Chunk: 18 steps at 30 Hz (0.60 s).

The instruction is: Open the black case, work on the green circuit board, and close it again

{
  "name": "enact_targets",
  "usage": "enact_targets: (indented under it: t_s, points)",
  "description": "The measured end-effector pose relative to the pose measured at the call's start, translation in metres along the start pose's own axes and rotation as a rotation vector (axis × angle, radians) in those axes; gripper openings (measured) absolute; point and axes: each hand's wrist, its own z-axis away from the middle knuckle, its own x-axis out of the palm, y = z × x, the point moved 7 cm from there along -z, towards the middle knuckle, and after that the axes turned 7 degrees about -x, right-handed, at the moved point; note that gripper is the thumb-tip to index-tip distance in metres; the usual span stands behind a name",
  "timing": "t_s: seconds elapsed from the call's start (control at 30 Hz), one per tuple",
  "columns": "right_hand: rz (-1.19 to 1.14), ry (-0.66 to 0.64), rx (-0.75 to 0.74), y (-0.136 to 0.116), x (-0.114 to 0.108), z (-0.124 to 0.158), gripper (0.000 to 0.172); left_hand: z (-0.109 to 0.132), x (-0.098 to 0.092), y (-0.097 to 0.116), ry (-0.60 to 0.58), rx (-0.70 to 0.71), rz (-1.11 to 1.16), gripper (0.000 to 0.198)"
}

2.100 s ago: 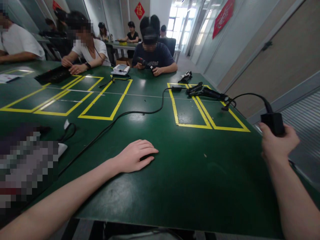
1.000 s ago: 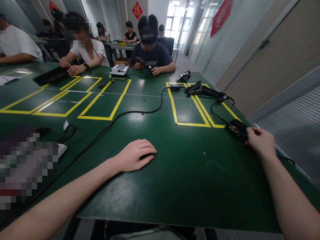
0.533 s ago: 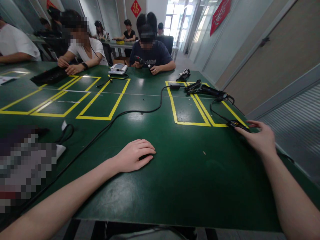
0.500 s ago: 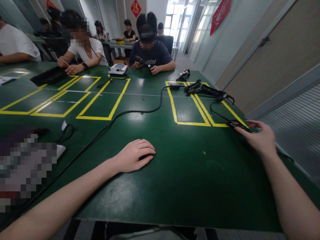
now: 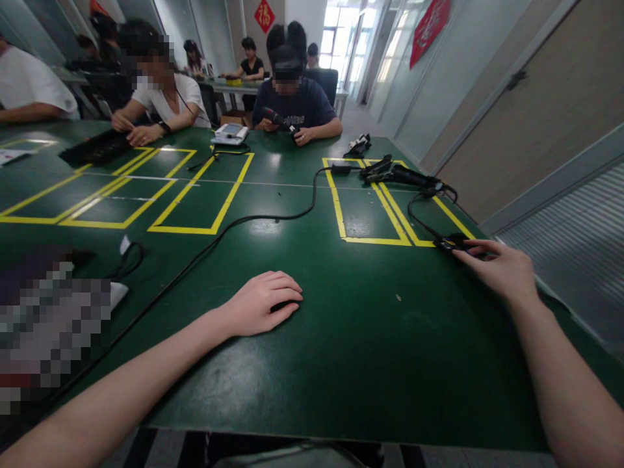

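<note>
My left hand [image 5: 263,302] lies palm down on the green table [image 5: 370,338], fingers loosely spread, holding nothing. My right hand [image 5: 502,270] reaches out near the table's right edge, fingers stretched forward. Its fingertips touch a small black box [image 5: 449,243] lying at the corner of a yellow taped rectangle [image 5: 375,214]. A thin black cord [image 5: 414,214] runs from the box back to a black handheld tool [image 5: 407,175] further along the table.
A long black cable [image 5: 244,224] crosses the table's middle to a plug [image 5: 341,169]. More yellow rectangles [image 5: 205,195] mark the left half. Several other people sit at the far side, one holding a black tool [image 5: 273,117]. A white device [image 5: 229,134] lies nearby.
My right hand brought the black box down from the air onto the table, then slid it a little forward and loosened its fingers. My left hand stayed still.
</note>
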Motion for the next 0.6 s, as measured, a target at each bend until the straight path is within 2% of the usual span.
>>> enact_targets:
  t_s: [0.17,0.37,0.6]
  points:
    - [-0.037,-0.029,-0.023,-0.0058,0.0006,0.0007,0.042,-0.0004,-0.0009,0.0007,0.014,0.014,0.002,0.023]
    - [-0.001,-0.071,0.018,-0.0096,0.0018,0.0005,0.039,-0.0002,-0.0008,0.0006,0.002,0.005,0.001,0.023]
    - [0.059,-0.025,0.029,-0.0068,-0.0001,-0.0001,0.041,-0.0002,-0.0009,0.0015,0.007,0.016,0.0,0.023]
